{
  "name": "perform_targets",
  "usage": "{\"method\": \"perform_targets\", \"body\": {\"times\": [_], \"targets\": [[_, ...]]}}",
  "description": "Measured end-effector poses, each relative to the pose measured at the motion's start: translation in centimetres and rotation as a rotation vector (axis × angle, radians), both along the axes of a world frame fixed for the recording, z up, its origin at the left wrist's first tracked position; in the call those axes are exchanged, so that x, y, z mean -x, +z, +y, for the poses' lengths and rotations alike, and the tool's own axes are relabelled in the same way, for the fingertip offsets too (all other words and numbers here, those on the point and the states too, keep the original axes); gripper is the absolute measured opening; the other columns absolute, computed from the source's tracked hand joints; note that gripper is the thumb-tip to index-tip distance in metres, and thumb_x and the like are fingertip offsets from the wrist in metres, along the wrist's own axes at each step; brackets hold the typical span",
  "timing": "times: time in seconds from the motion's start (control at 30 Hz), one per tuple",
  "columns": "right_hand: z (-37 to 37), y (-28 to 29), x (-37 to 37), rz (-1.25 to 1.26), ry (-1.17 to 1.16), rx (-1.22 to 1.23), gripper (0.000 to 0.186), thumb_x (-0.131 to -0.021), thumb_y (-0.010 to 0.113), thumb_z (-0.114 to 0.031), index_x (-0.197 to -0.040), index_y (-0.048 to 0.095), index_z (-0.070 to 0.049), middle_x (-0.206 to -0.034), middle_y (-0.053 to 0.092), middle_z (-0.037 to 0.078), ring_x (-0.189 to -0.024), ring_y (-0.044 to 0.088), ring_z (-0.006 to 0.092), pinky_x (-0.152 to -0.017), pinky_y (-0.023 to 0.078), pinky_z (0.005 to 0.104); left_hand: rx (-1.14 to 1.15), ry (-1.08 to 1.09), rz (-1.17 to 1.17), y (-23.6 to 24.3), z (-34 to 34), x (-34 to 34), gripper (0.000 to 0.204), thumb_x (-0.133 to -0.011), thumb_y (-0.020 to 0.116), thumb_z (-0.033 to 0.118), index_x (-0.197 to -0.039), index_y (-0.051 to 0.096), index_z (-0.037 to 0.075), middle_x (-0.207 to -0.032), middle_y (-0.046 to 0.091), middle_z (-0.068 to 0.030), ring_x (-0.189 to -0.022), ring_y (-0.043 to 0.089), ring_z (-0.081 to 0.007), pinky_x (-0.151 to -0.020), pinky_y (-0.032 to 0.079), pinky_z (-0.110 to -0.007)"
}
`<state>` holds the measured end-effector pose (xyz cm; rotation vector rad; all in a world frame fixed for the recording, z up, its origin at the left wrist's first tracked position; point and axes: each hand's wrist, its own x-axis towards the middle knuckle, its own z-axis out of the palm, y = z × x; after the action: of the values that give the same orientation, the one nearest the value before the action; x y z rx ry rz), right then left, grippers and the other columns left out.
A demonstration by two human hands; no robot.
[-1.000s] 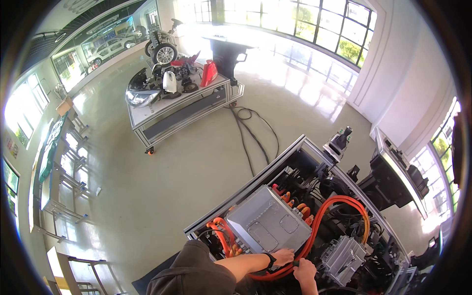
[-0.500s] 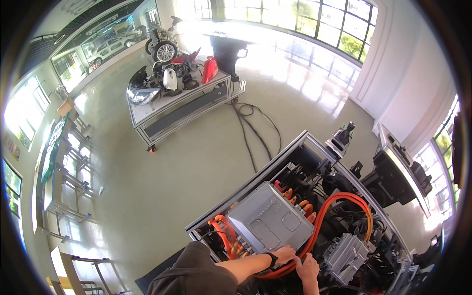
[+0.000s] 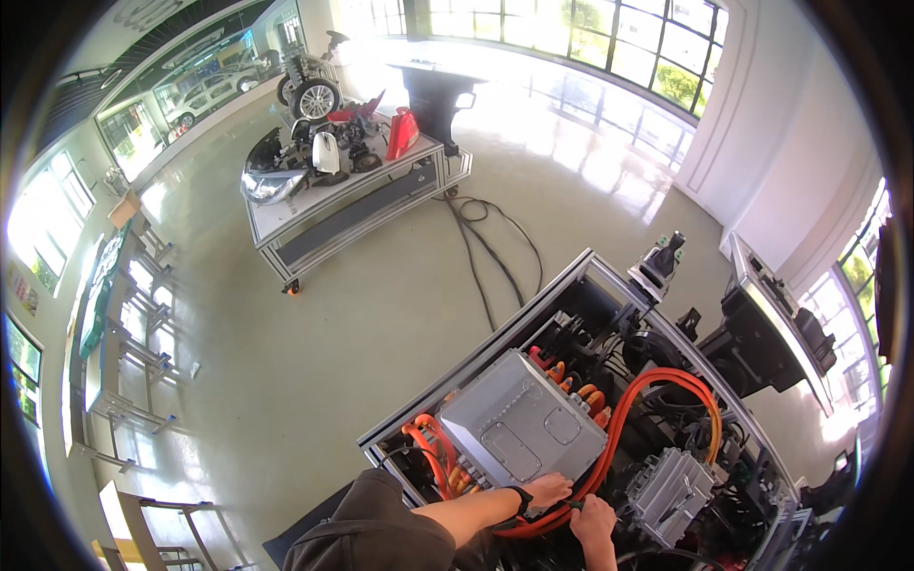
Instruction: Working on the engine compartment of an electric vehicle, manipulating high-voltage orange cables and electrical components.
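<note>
A big grey metal box (image 3: 505, 423) with two cover plates lies in the aluminium-framed bench at my lower right. At its near right edge my left hand (image 3: 548, 491), with a black band on the wrist, has its fingers curled down beside the orange cables (image 3: 624, 419). My right hand (image 3: 594, 521) is closed just right of it, over the same cables. Between the two hands shows a small dark piece; its kind and what the fingertips grip are hidden. Orange connectors (image 3: 595, 404) line the box's right side, and more orange cables (image 3: 438, 443) enter on its left.
A smaller ribbed silver unit (image 3: 671, 500) sits right of my hands. The bench's aluminium rail (image 3: 476, 347) runs along the far left side. A gear selector (image 3: 662, 266) stands at the far corner. Beyond, a wheeled table (image 3: 362, 205) carries car parts; black cables (image 3: 495, 247) lie on the floor.
Both hands have shifted very slightly while staying at the same cables. The small dark piece between them shows more clearly now. The view has moved a little.
</note>
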<state>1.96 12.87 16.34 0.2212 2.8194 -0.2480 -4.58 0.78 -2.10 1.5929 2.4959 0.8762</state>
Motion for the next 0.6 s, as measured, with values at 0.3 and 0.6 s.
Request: {"method": "perform_targets", "body": {"times": [0.3, 0.6], "targets": [[-0.1, 0.4, 0.2, 0.062, 0.096, 0.021, 0.025, -0.070, 0.069, -0.010, -0.094, 0.062, -0.007, -0.089, 0.067, 0.013, -0.088, 0.065, 0.0352, -0.076, 0.051, 0.0465, -0.034, -0.018, -0.144, -0.3, 0.1, 0.3, 0.018, -0.085, 0.054, 0.017, -0.072, 0.062, 0.007, -0.086, 0.058, -0.0109, -0.083, 0.059, -0.0317, -0.079, 0.045, -0.042], [-0.3, 0.7, -0.1, 0.067, -0.099, 0.246, 0.036, -0.077, 0.072, -0.029, -0.101, 0.065, -0.002, -0.090, 0.070, 0.016, -0.089, 0.067, 0.0367, -0.081, 0.053, 0.0423, 0.066, -0.024, -0.125, 1.4, 0.0, 0.7, 0.012, -0.075, 0.060, 0.011, -0.073, 0.066, 0.001, -0.083, 0.064, -0.0136, -0.079, 0.065, -0.0348, -0.072, 0.051, -0.044]]}}
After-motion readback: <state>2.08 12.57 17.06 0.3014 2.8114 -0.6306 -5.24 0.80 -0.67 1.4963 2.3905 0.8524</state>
